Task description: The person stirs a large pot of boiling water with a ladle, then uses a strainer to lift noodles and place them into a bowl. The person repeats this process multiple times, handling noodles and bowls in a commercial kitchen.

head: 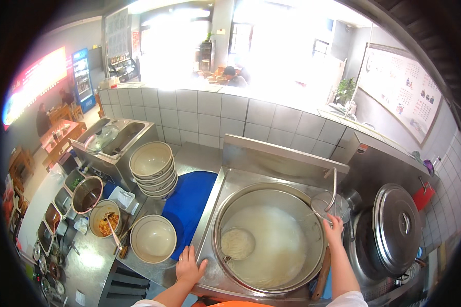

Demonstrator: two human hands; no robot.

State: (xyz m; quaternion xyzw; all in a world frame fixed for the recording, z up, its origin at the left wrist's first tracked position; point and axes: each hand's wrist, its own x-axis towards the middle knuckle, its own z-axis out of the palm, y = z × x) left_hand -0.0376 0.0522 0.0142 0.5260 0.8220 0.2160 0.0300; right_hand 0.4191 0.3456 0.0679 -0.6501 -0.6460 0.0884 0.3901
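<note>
A large steel pot [267, 238] of cloudy, pale liquid stands before me, set into a steel stove top. At the pot's left inner side, a round strainer [237, 243] holds pale noodles. My left hand [189, 267] lies flat with nothing in it on the steel edge left of the pot, beside a blue sheet [192, 207]. Over the pot's right rim, my right hand [333, 229] has its fingers bent at a wire-mesh strainer [340, 209], under a curved faucet [333, 188]. Whether those fingers grip the strainer is unclear.
An empty bowl [153, 238] and a stack of bowls [153, 165] stand left. Beyond them are a bowl of red-orange food with a spoon [109, 224] and a dark pot [87, 195]. A lidded steel pot [395, 226] stands right. A tiled wall [234, 109] runs behind.
</note>
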